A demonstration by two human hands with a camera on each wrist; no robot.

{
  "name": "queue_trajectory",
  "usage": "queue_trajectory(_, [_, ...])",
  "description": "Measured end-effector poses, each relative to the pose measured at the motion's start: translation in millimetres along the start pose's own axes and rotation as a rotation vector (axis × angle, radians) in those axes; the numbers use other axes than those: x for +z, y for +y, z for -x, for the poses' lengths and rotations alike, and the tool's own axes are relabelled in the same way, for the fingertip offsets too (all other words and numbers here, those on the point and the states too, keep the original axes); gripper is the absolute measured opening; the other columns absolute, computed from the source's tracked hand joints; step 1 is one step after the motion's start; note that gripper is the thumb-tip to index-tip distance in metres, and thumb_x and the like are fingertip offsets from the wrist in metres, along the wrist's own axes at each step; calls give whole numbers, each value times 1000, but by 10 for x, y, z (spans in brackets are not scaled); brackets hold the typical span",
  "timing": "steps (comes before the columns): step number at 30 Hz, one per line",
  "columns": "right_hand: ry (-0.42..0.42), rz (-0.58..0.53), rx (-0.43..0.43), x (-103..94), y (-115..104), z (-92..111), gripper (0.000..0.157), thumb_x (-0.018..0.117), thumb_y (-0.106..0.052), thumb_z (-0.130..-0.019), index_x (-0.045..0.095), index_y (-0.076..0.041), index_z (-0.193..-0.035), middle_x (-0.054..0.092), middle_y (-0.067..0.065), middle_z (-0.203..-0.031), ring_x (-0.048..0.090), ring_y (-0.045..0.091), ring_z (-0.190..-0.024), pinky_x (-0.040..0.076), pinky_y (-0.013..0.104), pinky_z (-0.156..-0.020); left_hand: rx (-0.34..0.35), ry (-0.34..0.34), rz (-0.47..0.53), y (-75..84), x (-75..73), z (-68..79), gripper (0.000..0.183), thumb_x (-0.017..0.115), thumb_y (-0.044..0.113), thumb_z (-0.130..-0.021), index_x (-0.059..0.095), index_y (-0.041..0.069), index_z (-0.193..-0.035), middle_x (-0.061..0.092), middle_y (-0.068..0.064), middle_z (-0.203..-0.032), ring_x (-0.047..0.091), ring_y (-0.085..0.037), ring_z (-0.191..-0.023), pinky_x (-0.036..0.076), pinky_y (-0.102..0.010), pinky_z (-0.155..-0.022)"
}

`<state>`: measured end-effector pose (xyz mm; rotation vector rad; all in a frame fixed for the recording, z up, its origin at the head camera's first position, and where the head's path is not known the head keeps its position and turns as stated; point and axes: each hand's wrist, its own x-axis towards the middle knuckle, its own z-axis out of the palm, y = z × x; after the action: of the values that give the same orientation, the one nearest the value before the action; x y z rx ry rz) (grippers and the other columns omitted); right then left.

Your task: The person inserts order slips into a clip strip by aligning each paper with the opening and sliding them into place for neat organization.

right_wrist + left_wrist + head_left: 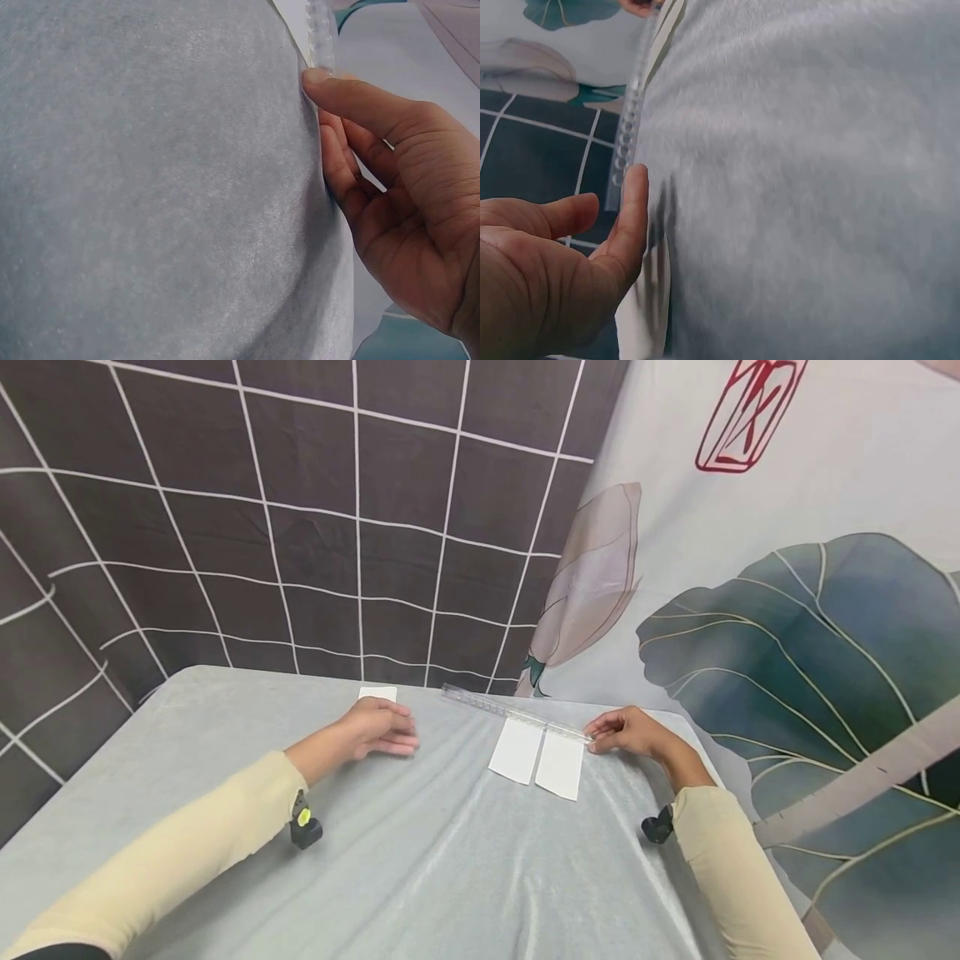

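A clear plastic strip (510, 710) with a row of round shapes along it lies slantwise over the table's far part. My right hand (628, 732) pinches its near right end between thumb and fingers; in the right wrist view the thumb (352, 97) presses at that end. Two white cards (516, 750) lie side by side, their far edges at the strip. My left hand (375, 728) has its fingers extended and holds nothing. Behind it, partly hidden by the hand, is another white card (378, 693). In the left wrist view, finger shadows fall on that card (641, 322).
A light grey cloth (420, 860) with soft folds covers the table. Behind the table hangs a dark curtain (300, 543) with a white grid, and at the right a pale one with a large leaf print (810, 635). Both wrists wear small black cameras (306, 831).
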<state>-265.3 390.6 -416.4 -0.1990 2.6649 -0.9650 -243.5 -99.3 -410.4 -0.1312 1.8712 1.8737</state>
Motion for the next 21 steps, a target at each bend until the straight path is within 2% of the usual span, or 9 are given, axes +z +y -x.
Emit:
queue_trajectory(4, [0, 7, 9, -3, 3, 6, 36, 93, -15, -93, 82, 0, -124, 83, 8, -112, 71, 13, -99, 57, 26, -89, -5, 27, -11, 5, -105, 60, 55, 62, -3, -109, 43, -15, -159, 73, -33, -138, 84, -22, -90, 74, -43, -95])
queue_trajectory(13, [-5, -6, -10, -16, 4, 1, 36, 92, -13, -93, 82, 1, -124, 84, 6, -111, 72, 11, -98, 58, 25, -89, -15, 84, -17, 31, -378, 131, 57, 64, -4, -108, 42, -15, -159, 77, -12, -106, 84, -19, -87, 74, -42, -92])
queue_trajectory(21, [-2, 3, -5, -10, 17, 0, 36, 93, -17, -93, 83, -1, -124, 84, 4, -111, 72, 12, -99, 58, 26, -90, -51, 151, -78, 52, -558, 230, 51, 67, -3, -108, 46, -14, -153, 76, -6, -98, 80, -13, -79, 75, -36, -88])
